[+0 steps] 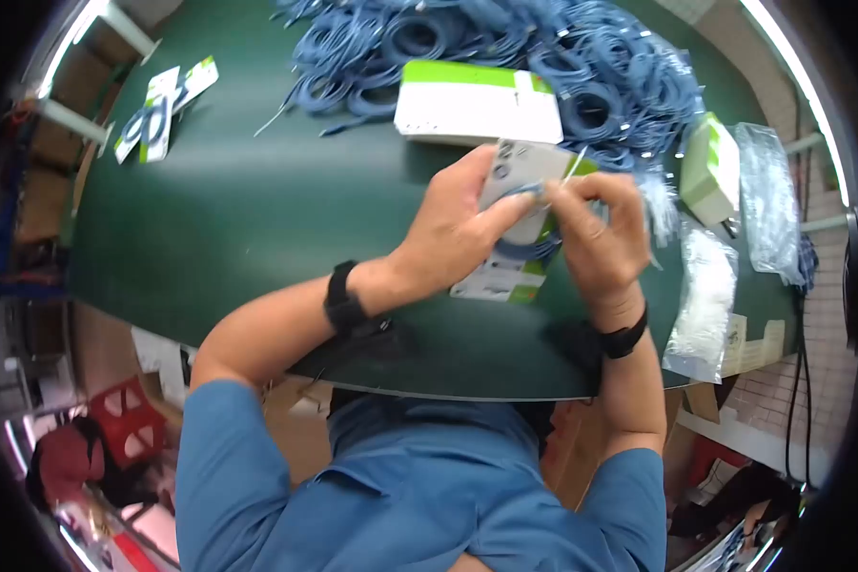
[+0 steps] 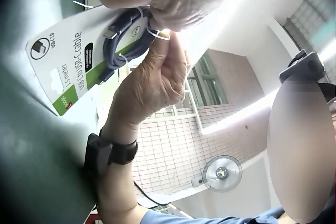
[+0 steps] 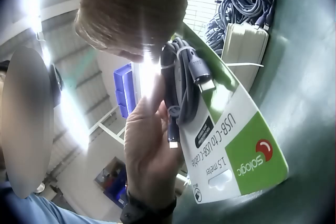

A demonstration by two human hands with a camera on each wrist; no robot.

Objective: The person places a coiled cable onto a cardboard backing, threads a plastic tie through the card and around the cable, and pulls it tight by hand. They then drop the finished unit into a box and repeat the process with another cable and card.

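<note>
My left hand grips a white and green printed card, labelled as a USB-C to USB-C cable. A coiled blue-grey cable lies against the card, bound by thin white ties, its metal plugs showing in the right wrist view. My right hand pinches at a thin white tie beside the coil, thumb and forefinger close to the left thumb. One end of that tie sticks out past the card. Printed white and green card also shows below the hands in the head view.
A large heap of coiled blue cables covers the table's far side. Before it stands a white and green box; another box is at the right, near plastic bags. Several carded cables lie far left on the green table.
</note>
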